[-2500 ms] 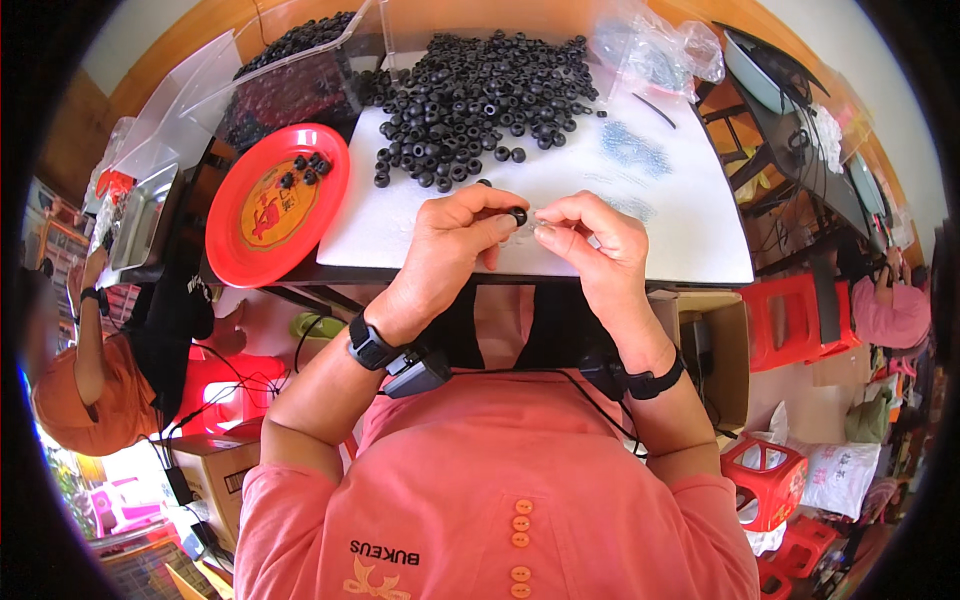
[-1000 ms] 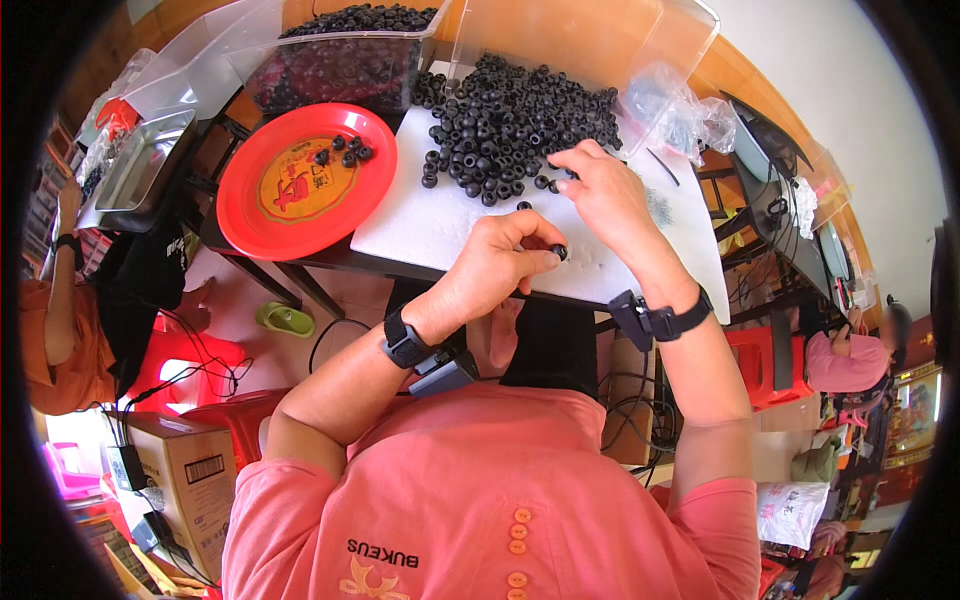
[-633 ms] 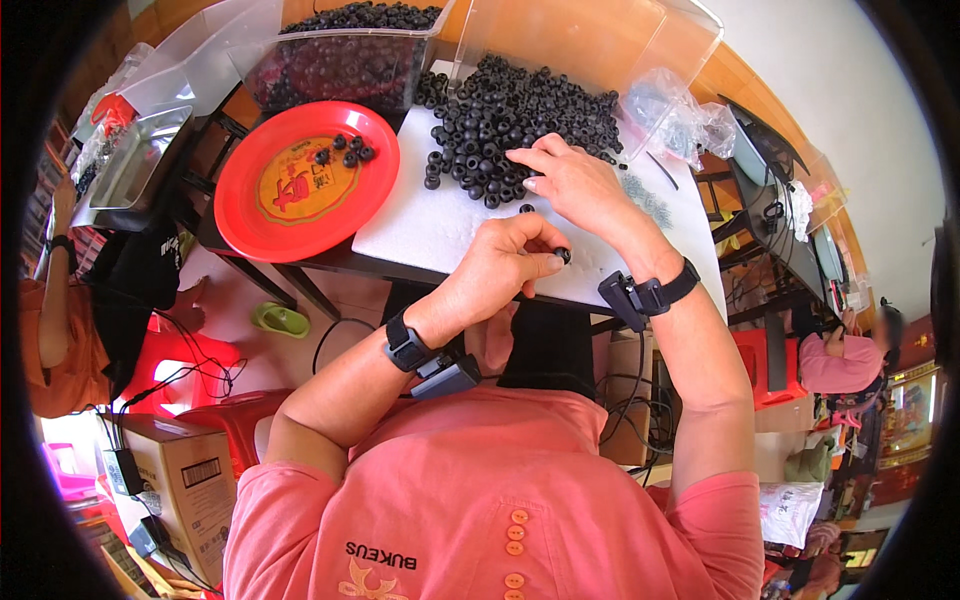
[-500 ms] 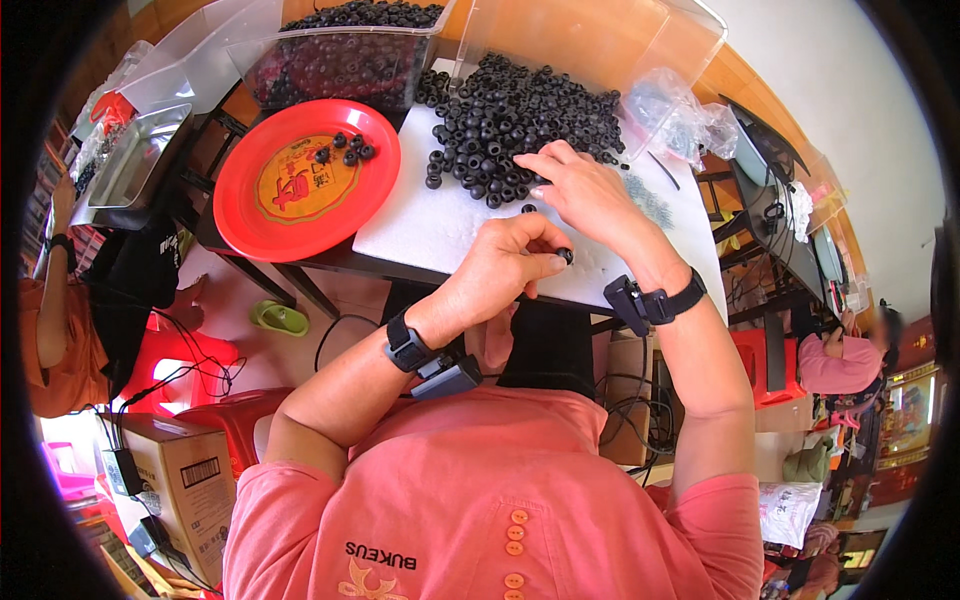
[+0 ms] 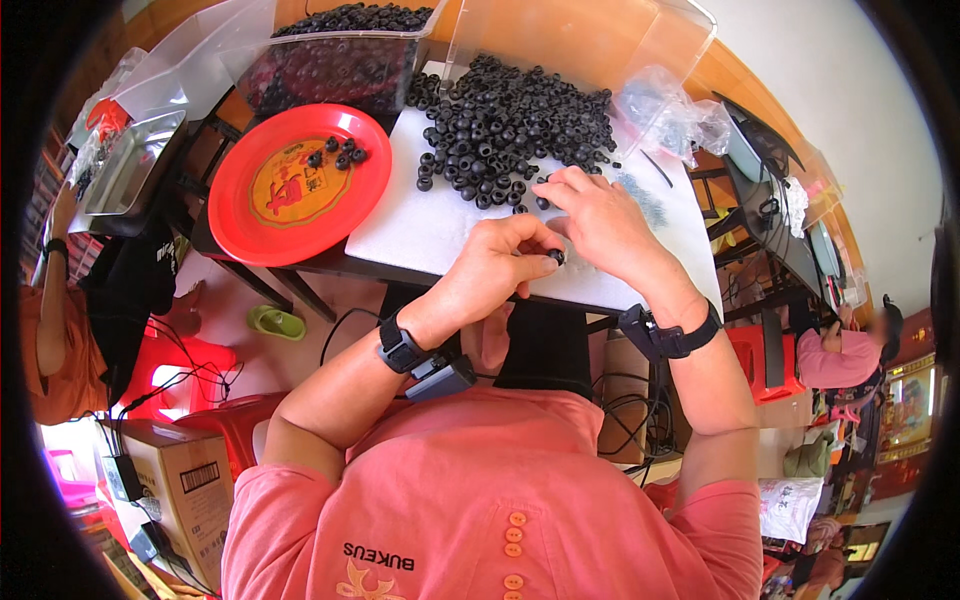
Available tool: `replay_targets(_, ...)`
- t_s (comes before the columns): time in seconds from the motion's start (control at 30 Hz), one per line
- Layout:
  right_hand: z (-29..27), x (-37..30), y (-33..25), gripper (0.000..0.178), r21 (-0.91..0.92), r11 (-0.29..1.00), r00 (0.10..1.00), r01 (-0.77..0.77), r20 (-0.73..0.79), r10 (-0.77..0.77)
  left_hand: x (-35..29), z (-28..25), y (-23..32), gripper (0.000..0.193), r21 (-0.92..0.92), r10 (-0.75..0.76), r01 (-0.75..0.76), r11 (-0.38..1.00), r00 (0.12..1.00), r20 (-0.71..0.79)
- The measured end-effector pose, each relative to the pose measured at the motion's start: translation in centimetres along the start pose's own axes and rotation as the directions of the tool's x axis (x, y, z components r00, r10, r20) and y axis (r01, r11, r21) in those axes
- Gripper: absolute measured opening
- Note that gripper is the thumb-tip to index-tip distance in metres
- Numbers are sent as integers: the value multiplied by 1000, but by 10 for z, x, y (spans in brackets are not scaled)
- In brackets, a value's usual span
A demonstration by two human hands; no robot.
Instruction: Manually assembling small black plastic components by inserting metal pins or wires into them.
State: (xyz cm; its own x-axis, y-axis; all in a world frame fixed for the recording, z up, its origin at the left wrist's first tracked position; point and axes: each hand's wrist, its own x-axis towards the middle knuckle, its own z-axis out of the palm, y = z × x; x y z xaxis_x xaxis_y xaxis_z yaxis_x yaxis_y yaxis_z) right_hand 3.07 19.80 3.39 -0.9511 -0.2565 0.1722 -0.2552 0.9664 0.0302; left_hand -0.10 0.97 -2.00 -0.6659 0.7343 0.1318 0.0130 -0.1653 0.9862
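My left hand (image 5: 488, 268) is closed, pinching a round black bead (image 5: 556, 257) between thumb and fingertips just over the near edge of a white board (image 5: 400, 235). Close beside it, my right hand (image 5: 605, 225) has its fingers curled around another black bead (image 5: 542, 203); its thumb is partly hidden. A large heap of black beads (image 5: 520, 125), with wide holes showing in many, spreads over the board beyond both hands. To the left stands a red round plate (image 5: 235, 200) with several black beads (image 5: 345, 157) on it.
Behind the plate is a clear bin (image 5: 335, 75) full of dark beads. A tilted clear bin (image 5: 590, 35) backs the heap. Crumpled plastic bags (image 5: 670, 110), a thin black strip (image 5: 657, 169) and tiny pale pieces (image 5: 642, 203) are at right. Another person's arm (image 5: 50, 300) shows far left.
My right hand has drawn back from the heap toward my left hand, with a bead at its fingertips. The left hand keeps its pinch on its bead. The view has shifted slightly.
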Motion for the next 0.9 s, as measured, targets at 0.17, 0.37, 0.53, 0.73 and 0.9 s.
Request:
replay_targets(0.17,-2,32,1,39,46,999,1000,-2,-16,3,-2,-1,4,15,32,-22,22,999,1000,0)
replay_targets(0.37,22,58,11,40,-35,998,991,54,-119,-58,2,0,-2,15,-3,9,-9,1000,1000,1)
replay_targets(0.53,17,49,21,40,6,998,997,68,23,-68,2,-1,-4,15,3,4,-4,1000,1000,6)
replay_targets(0.73,11,30,22,35,31,999,999,28,39,-30,4,-1,-3,16,23,-40,40,999,999,0)
replay_targets(0.9,2,11,16,37,5,999,999,39,24,-39,3,2,-3,16,35,-13,14,999,1000,-17)
